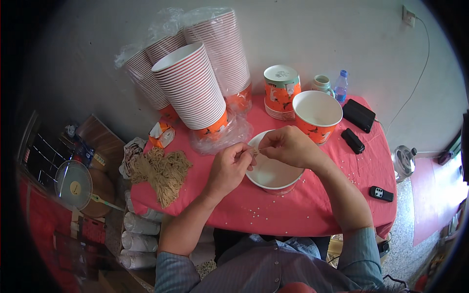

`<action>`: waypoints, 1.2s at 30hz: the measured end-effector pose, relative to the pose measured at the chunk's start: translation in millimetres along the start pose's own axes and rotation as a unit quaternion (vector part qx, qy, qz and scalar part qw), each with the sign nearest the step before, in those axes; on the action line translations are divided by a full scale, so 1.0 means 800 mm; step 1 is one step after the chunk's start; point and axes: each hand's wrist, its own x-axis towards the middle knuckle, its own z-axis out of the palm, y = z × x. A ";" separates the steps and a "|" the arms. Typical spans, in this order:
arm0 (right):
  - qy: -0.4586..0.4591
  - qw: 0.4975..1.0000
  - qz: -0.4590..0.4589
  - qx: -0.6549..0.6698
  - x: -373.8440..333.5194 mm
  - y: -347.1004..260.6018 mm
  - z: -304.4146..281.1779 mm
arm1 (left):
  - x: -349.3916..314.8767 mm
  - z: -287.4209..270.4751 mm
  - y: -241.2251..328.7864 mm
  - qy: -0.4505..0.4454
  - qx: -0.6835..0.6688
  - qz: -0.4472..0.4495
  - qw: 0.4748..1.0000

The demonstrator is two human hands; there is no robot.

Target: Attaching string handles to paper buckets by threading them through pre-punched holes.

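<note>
My left hand (pixel 229 167) and my right hand (pixel 289 146) meet over the left rim of a white paper bucket (pixel 274 175), both closed in a pinch. Between the fingertips shows a small bit of tan string (pixel 256 152), mostly hidden by the fingers. The open bucket stands upright before me, its inside white. To the left of my left hand lies a loose bundle of tan string (pixel 163 173) on the pink tablecloth (pixel 224 207).
Tall stacks of nested paper buckets (pixel 188 83) in clear plastic rise behind. An orange bucket (pixel 318 115), upside-down buckets (pixel 282 90), a mug (pixel 321 84) and a bottle (pixel 341 84) stand at back right. A black pouch (pixel 359 115) and a remote (pixel 381 194) lie right; white bits are scattered about.
</note>
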 end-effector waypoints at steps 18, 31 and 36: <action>0.078 0.986 -0.082 -0.122 -0.005 -0.010 0.009 | 0.021 -0.002 -0.012 0.014 -0.068 -0.027 0.997; 0.102 0.983 -0.092 -0.122 -0.003 -0.007 0.009 | 0.024 -0.007 -0.013 0.010 -0.123 -0.087 0.989; 0.115 0.977 -0.109 -0.139 -0.004 -0.009 0.012 | 0.027 -0.009 -0.018 -0.007 -0.071 -0.064 0.995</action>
